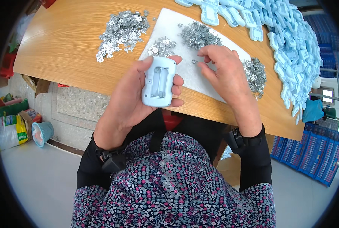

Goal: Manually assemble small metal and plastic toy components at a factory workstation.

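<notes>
My left hand point(127, 89) is wrapped round a pale blue plastic battery case point(160, 81), whose open compartment faces up. Its fingertips curl over the case's right edge. Above a white foam sheet point(188, 76) hovers my right hand point(229, 72), thumb and forefinger apart and nothing seen between them. Close to those fingertips lies one small metal clip point(194, 61). A heap of similar metal clips point(199, 35) sits just beyond the hand, and a smaller heap of clips point(162, 47) rests on the sheet behind the case.
Loose flat metal pieces point(124, 32) are piled on the wooden table point(70, 45) at the left. More metal parts point(255, 76) lie right of my right hand. Many pale blue cases point(291, 53) cover the table's far right. A light blue basket point(43, 133) stands on the floor.
</notes>
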Motion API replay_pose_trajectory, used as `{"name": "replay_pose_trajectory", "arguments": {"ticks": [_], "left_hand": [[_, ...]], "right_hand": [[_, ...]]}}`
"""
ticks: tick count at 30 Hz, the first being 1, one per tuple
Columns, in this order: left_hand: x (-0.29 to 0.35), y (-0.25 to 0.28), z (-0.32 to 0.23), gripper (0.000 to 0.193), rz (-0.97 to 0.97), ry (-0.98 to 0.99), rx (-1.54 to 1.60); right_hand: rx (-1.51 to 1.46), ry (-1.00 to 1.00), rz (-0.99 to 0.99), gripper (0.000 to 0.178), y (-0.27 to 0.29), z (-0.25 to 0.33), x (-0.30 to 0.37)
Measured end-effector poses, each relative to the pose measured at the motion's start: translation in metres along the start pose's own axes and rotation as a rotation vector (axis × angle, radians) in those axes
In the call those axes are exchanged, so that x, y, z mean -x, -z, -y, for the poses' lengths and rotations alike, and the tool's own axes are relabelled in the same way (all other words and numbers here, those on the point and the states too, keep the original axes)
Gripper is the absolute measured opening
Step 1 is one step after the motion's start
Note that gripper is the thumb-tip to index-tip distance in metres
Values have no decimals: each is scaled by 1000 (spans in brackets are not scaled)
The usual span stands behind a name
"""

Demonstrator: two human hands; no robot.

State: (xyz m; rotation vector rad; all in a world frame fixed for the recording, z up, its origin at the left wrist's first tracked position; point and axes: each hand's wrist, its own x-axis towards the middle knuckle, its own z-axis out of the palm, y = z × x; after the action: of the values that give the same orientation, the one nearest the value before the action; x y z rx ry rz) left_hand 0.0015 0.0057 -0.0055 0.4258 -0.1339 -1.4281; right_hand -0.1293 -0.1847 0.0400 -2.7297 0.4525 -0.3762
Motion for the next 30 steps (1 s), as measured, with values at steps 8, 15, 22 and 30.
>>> {"name": "replay_pose_trajectory", "arguments": {"ticks": [8, 15, 22, 30], "left_hand": [[-2, -5, 4, 68, -52, 19, -34], [5, -5, 6, 66, -88, -68, -50], [12, -6, 4, 65, -214, -259, -90], [13, -6, 1, 58, -227, -234, -99]], "right_hand": [[100, 22, -4, 8, -1, 1, 8], [-21, 31, -18, 10, -10, 12, 8], [82, 139, -107, 5, -31, 21, -19], [102, 137, -65, 4, -36, 30, -25]]}}
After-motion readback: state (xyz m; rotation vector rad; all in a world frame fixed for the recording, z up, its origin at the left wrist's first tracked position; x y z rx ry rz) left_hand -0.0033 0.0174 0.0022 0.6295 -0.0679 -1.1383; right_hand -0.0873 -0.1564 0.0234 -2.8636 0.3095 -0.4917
